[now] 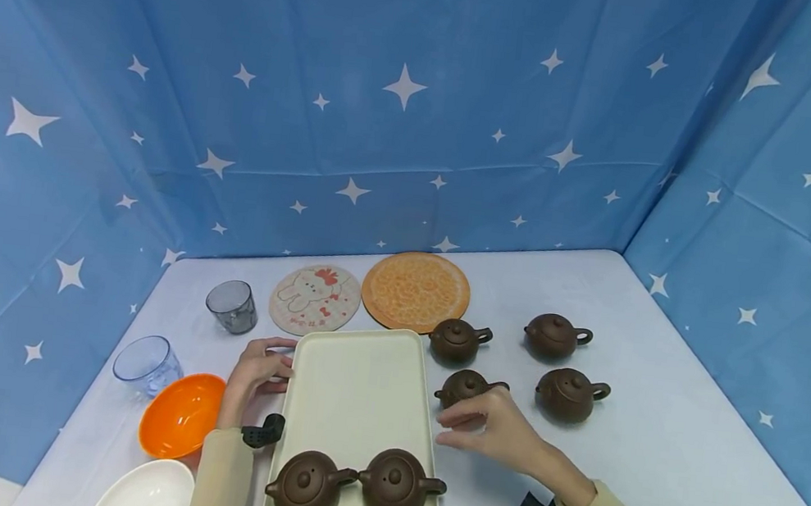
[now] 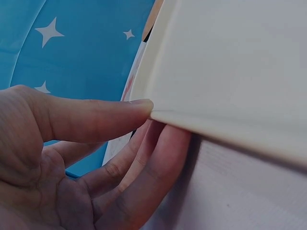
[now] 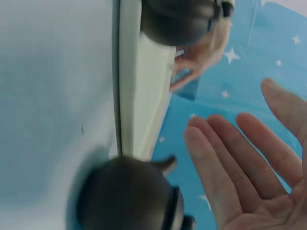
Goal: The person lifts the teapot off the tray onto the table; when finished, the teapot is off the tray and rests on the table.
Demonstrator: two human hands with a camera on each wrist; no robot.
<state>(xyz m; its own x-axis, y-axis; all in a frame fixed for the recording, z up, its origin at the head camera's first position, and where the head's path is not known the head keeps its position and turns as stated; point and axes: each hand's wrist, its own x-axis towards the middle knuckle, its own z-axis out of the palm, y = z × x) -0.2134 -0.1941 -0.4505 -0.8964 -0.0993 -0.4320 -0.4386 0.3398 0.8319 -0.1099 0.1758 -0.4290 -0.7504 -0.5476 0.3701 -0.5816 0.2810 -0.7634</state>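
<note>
Pinching the tray (image 1: 360, 405) at its left rim, the left hand (image 1: 261, 371) sits across from the right hand (image 1: 496, 432), empty, thumb and fingers apart, just beside a teapot (image 1: 462, 384). Two teapots (image 1: 303, 491) rest on the tray's near end; four stand off its right side. Mats (image 1: 416, 291) lie past its far edge, glasses (image 1: 232, 307) left; the left arm (image 1: 222, 477) separates bowls (image 1: 173, 418) from tray.

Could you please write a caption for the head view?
Left hand grips a cream tray bearing two teapots; right hand hovers near four more.
</note>
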